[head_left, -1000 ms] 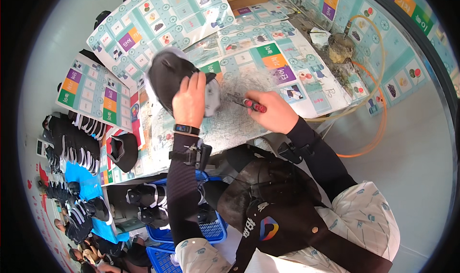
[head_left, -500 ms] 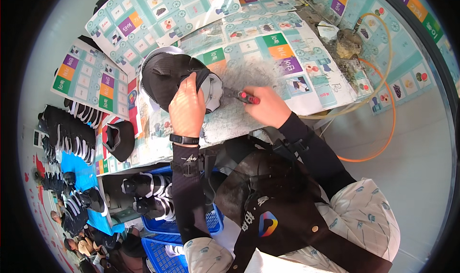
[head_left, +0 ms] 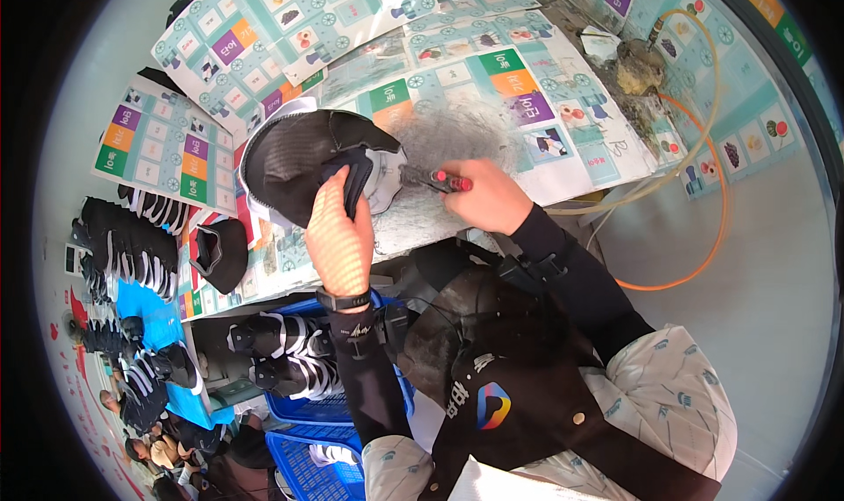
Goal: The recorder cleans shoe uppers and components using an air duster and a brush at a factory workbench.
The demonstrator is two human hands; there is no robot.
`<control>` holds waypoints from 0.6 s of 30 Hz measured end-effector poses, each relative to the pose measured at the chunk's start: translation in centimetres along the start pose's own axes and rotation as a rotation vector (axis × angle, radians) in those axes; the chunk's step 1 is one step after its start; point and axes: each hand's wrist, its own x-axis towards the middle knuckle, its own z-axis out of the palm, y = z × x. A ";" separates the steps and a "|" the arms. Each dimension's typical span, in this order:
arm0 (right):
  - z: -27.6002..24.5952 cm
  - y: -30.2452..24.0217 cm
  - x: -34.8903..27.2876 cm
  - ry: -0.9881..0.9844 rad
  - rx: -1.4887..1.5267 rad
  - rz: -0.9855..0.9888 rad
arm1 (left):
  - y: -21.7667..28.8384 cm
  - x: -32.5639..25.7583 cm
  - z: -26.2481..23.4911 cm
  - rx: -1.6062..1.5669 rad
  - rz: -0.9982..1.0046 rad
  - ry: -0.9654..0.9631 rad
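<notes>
In the head view, the left hand (head_left: pixel 341 237) gripped a black shoe upper (head_left: pixel 303 163), its fingers folded over a dark flap at the opening, thumb side toward the person. The right hand (head_left: pixel 488 198) was closed round a small red-handled tool (head_left: pixel 444 181), whose tip pointed at the pale edge of the upper, just beyond the left fingertips. Both rested over a worktable (head_left: pixel 545 149) covered with printed picture sheets, with a patch of grey fluff or thread clippings just past the right fingers.

By my judgement, the step in hand was trimming or picking at the upper's collar edge. The next move would call for a steady left grip, so the edge stayed taut, and a short, careful stroke of the tool away from the left fingers.

The upper looked like soft black mesh with a white rim round its opening, limp and turned open toward the camera. Whether the tool carried a blade or a point was too small to tell.

Well to the outer side of the left hand, more black uppers (head_left: pixel 123 246) stood in a row, and a blue crate (head_left: pixel 308 404) sat below the wrist.
</notes>
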 end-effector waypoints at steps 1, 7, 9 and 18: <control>-0.3 -0.2 -0.1 -0.001 0.003 0.003 | 0.1 -0.5 -0.2 0.001 -0.001 -0.004; -0.4 0.0 -0.3 -0.084 0.015 -0.010 | 0.8 -3.4 -0.4 -0.072 -0.263 0.072; -0.4 -0.1 -0.3 -0.035 0.090 0.079 | 0.7 -4.5 -0.5 -0.064 -0.269 0.087; -0.5 -0.6 -0.6 -0.128 0.133 0.053 | 0.5 -7.4 -0.2 -0.160 -0.343 0.075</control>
